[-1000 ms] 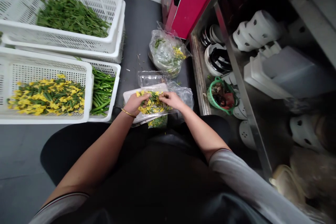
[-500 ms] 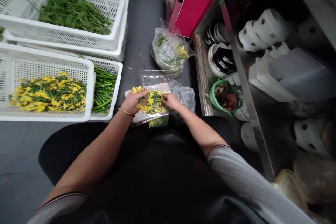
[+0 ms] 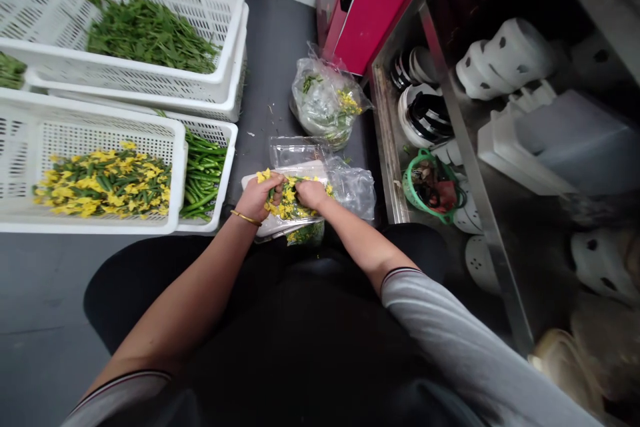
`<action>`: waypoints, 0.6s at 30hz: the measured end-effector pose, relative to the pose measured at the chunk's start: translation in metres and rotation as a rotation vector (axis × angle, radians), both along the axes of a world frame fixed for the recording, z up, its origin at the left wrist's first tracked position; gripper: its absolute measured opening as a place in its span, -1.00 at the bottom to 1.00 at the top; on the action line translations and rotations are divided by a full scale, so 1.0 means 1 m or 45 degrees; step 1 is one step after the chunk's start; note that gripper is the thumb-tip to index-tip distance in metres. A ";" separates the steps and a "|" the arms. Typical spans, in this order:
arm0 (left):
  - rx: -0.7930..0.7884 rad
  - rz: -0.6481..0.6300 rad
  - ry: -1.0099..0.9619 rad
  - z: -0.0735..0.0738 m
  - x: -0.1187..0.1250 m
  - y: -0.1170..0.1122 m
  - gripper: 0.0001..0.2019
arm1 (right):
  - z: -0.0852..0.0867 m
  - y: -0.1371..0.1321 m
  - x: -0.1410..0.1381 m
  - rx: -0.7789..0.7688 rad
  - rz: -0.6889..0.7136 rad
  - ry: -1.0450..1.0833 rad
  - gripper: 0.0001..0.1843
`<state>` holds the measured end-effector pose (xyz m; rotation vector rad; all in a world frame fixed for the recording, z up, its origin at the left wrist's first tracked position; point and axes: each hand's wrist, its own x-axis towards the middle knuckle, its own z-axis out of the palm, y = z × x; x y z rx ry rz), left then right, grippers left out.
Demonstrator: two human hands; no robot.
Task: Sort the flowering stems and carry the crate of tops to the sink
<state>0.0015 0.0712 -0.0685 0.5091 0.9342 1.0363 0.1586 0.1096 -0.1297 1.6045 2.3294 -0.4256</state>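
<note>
A white foam tray rests on my lap, piled with yellow flowers on green stems. My left hand, with a gold bangle at the wrist, is closed round a bunch of those flowers; a few blossoms stick out above the fingers. My right hand is closed too, pinching stems right beside the left hand, almost touching it. Clear plastic wrap lies crumpled at the tray's right end.
On the dark floor at left stand white crates: one with yellow flowers, one with green stems, one with leafy greens. A plastic bag of scraps and a clear box lie ahead. A steel shelf with dishes is at right.
My right hand has moved left across the tray until it meets the left hand. My left hand has closed on a bunch of flowers. The view shifted slightly.
</note>
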 end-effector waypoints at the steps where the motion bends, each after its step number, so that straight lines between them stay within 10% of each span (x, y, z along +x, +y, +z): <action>1: 0.004 0.001 0.004 0.000 -0.001 0.000 -0.76 | 0.002 0.002 0.005 0.014 -0.042 0.028 -0.67; 9: 0.119 -0.070 0.326 -0.012 0.009 -0.001 -0.79 | 0.047 0.000 0.052 -0.385 -0.724 1.148 -0.83; 13: 0.139 -0.200 0.303 -0.013 0.018 -0.007 -0.75 | 0.060 -0.023 0.039 -0.577 -0.705 1.467 -0.72; 18: 0.085 -0.201 0.069 -0.006 0.018 -0.009 -0.70 | 0.075 -0.038 0.017 -0.308 -0.534 1.429 -0.74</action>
